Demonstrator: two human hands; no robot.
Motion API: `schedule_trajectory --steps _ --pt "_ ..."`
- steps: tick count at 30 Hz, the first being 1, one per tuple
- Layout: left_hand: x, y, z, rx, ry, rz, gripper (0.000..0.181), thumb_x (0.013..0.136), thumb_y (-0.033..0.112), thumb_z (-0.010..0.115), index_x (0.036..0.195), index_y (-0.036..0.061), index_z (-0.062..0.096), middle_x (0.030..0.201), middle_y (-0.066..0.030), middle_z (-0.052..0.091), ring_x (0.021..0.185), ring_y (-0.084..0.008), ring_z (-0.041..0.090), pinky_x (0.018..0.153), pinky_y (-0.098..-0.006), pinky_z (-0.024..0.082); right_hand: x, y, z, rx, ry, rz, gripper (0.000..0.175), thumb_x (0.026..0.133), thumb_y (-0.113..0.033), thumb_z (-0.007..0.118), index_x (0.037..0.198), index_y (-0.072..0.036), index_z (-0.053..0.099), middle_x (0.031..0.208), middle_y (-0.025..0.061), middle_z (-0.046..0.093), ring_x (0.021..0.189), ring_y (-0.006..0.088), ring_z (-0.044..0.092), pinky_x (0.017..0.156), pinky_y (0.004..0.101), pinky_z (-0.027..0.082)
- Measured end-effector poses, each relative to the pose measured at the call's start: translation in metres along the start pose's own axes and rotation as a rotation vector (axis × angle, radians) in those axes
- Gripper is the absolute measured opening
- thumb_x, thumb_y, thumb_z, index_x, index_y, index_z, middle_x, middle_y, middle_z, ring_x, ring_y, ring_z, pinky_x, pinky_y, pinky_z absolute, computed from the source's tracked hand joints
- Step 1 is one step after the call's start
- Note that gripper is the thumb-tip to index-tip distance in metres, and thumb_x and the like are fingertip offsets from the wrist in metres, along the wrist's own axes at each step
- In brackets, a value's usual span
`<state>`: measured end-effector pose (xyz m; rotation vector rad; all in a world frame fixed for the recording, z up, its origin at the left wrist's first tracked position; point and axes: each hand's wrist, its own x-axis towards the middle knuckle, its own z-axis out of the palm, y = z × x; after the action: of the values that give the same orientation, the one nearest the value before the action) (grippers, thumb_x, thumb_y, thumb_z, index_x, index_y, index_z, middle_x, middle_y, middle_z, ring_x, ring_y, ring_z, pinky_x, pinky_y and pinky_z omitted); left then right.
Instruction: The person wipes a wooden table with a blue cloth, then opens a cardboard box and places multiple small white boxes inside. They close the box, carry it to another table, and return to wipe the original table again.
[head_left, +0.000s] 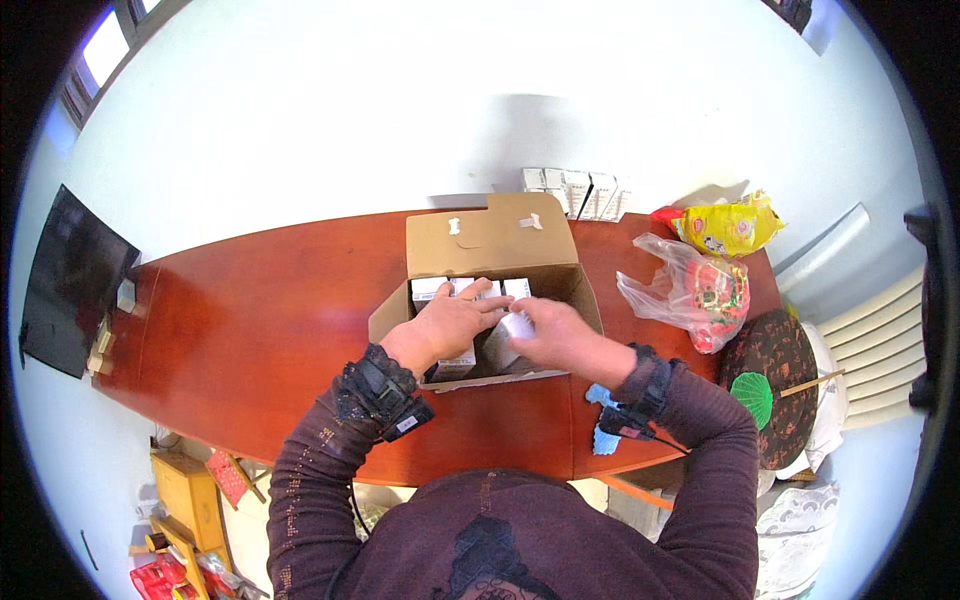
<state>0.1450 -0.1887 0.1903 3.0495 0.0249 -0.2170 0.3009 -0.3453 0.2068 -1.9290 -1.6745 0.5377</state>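
A cardboard carton (517, 241) stands on the table before me, its rear flap raised. Inside it, several small white boxes (430, 288) stand upright, mostly along the back and left side. My right hand (559, 334) grips one white box (508, 346), which is tilted and slightly blurred, within the carton's front half. Over the boxes at the left lies my left hand (450, 319), palm down with fingers apart; its fingertips reach close to my right hand. Whether it presses on the boxes underneath is hard to tell.
The reddish wooden table (300, 300) meets a white wall. A row of white boxes (577, 193) stands behind the carton. To the right are a yellow packet (731, 225), a clear plastic bag (664, 289) with red contents and a blue cloth (606, 441). A black screen (79, 281) stands far left.
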Motion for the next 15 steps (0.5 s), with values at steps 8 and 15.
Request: schedule_trajectory --steps 8,15 --pt "0.003 -0.007 -0.003 -0.046 -0.049 -0.017 0.067 0.081 -0.002 0.060 0.143 0.0231 0.054 0.159 0.0077 0.036 0.146 -0.0269 0.031 0.109 -0.0534 0.036 0.017 -0.001 0.032 0.133 -0.453 0.240 0.067 0.082 -0.011 0.068 0.138 0.009 0.037 0.116 0.0249 0.066 0.107 0.0344 0.067 0.092 0.0404 0.054" --pt "0.007 -0.020 -0.004 -0.373 -0.049 -0.083 0.060 0.092 0.014 0.057 0.150 0.0252 0.046 0.157 -0.0050 0.041 0.145 -0.0285 0.034 0.118 -0.0524 0.024 0.022 0.007 0.041 0.177 -0.519 0.182 0.064 0.085 -0.006 0.060 0.142 0.006 0.035 0.125 0.0287 0.063 0.117 0.0416 0.062 0.097 0.0444 0.051"
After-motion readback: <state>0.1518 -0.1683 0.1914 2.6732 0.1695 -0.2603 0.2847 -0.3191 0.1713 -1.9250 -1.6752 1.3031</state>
